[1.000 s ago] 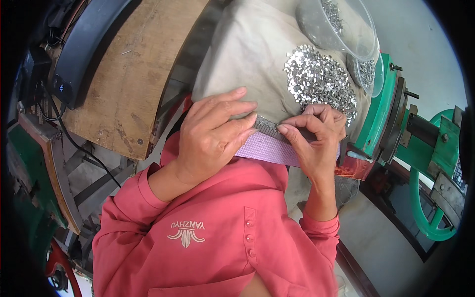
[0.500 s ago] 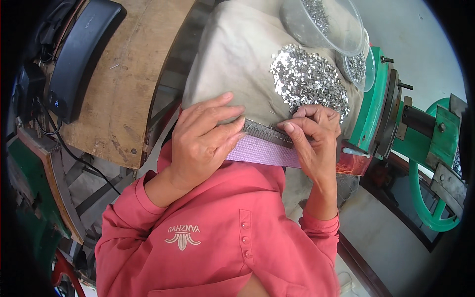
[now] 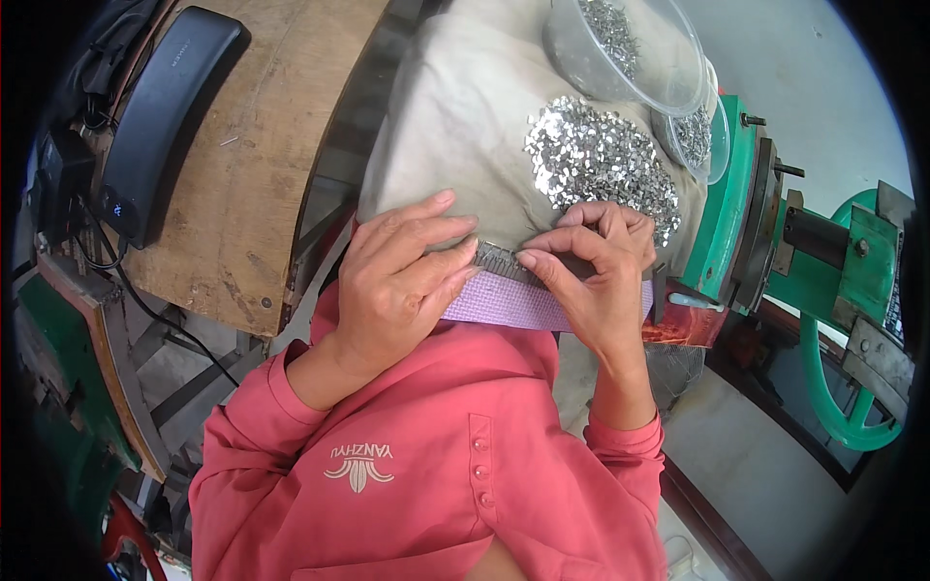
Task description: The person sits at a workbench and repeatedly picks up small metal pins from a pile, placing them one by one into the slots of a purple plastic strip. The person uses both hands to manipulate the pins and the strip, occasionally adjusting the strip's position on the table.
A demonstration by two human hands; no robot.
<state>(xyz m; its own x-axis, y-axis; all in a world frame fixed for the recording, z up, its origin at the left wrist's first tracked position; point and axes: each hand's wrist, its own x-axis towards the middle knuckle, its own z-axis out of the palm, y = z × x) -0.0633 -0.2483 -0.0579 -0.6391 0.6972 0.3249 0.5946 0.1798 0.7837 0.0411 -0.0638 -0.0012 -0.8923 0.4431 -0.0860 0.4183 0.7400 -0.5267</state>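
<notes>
Head view:
Left hand (image 3: 402, 281): your fingers lie flat, pressing the purple strip (image 3: 504, 302) at your lap edge.
Right hand (image 3: 596, 266): your grip is pinched on a small metal piece at the strip's comb-like row (image 3: 499, 259).
Metal pieces (image 3: 596, 160): heaped on the cloth-covered table (image 3: 455, 116), just beyond your hands.
Clear bowl (image 3: 625, 53): behind the heap.

A pale printed emblem (image 3: 359, 464), a fan-shaped motif under a line of lettering, sits on the chest of the pink shirt at lower centre. At upper left, a long black device (image 3: 160, 121) lies on the wooden table (image 3: 262, 174), faint lettering near its top end, a small blue light low down. No packages or signs are visible.
</notes>
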